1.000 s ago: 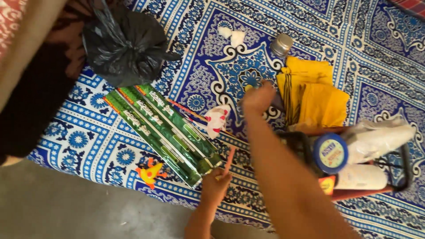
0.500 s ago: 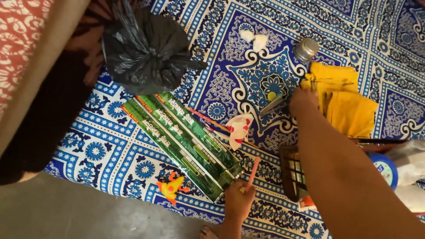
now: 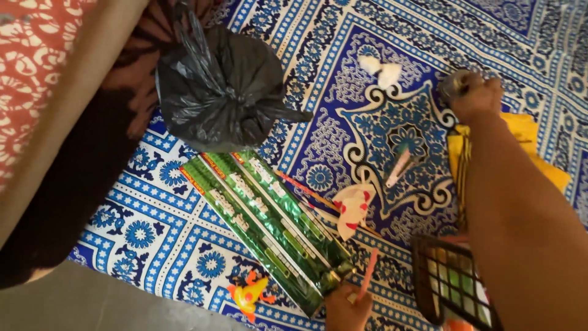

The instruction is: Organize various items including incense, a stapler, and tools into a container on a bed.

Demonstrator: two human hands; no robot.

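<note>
My right hand (image 3: 479, 96) reaches far up and right, and its fingers close around a small metal container (image 3: 452, 83) on the blue patterned cloth (image 3: 343, 110). At the bottom edge my left hand (image 3: 344, 308) grips a thin pink stick (image 3: 369, 273) that points upward. It sits at the near end of several long green packets (image 3: 269, 230) lying side by side. A small pink and grey tube (image 3: 398, 167) lies loose on the cloth between my hands. My right forearm hides much of a yellow cloth (image 3: 531, 132).
A knotted black plastic bag (image 3: 226, 92) sits at the upper left, with two white cotton bits (image 3: 380, 67) further right. A white and red paper piece (image 3: 354, 205), a yellow toy (image 3: 248, 295) and a dark wire basket (image 3: 453, 282) lie nearby. Grey floor (image 3: 92, 306) borders the cloth.
My right hand left the small tube on the cloth and moved up and right onto the metal container. My left hand kept the pink stick. The view shifted toward the upper left.
</note>
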